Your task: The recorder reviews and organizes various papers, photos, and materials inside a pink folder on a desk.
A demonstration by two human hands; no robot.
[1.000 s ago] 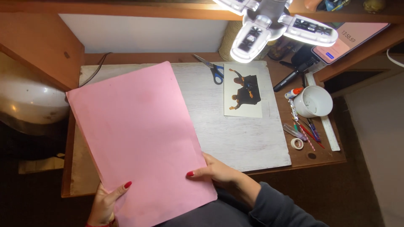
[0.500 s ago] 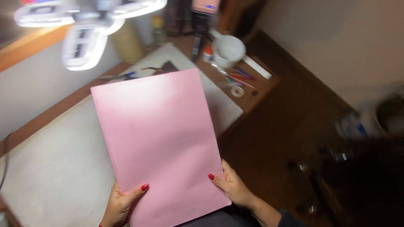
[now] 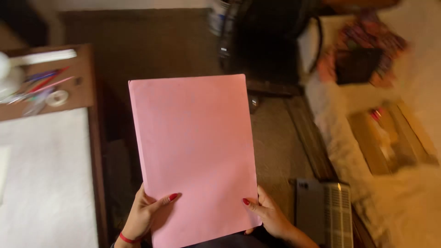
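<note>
From the head camera, a large flat pink paper sheet (image 3: pixel 195 156) is held up over the dark brown floor, just off the right edge of the wooden desk (image 3: pixel 85 87). The left hand (image 3: pixel 144 216) grips its lower left corner, thumb pressed on the front; the right hand (image 3: pixel 271 216) clasps the lower right edge likewise. On the desk lie coloured pens (image 3: pixel 43 80) and a small tape roll (image 3: pixel 57 98). A grey laptop (image 3: pixel 324 213) sits beside the right hand.
</note>
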